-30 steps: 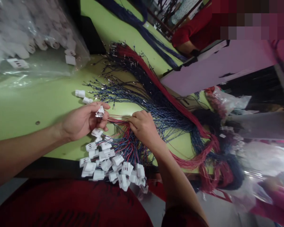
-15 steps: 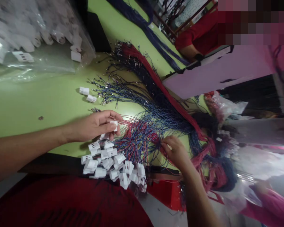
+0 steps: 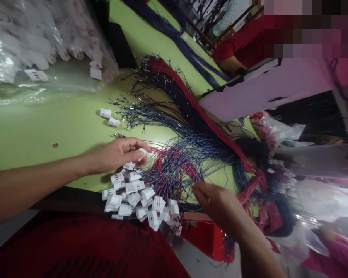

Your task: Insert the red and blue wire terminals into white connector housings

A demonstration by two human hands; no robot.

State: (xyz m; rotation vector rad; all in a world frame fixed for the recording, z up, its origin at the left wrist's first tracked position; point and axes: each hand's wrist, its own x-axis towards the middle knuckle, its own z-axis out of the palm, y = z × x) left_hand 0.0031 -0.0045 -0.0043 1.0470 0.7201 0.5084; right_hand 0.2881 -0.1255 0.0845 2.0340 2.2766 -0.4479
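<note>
My left hand (image 3: 123, 154) is closed, with a small white connector housing (image 3: 142, 154) pinched between thumb and fingers. Red wires (image 3: 158, 151) run rightward from beside its fingertips. Just below lies a pile of white connectors (image 3: 135, 187) with wires attached, close to the table's front edge. My right hand (image 3: 216, 199) is over the right side of the tangled blue and red wires (image 3: 174, 170), its fingers drawn together. What they hold, if anything, is hidden and slightly blurred. Two loose white connectors (image 3: 105, 113) rest beyond my left hand.
A clear plastic bag of white connectors (image 3: 46, 50) covers the far left of the green table (image 3: 26, 127). Long bundles of red wires (image 3: 201, 112) and dark wires cross the middle. A red bin (image 3: 204, 239) stands below the edge. Another person's arm (image 3: 230, 63) shows at upper right.
My right hand has moved down and nearer to me, away from the red wires it was touching. My left hand keeps the white connector housing, now tilted a little.
</note>
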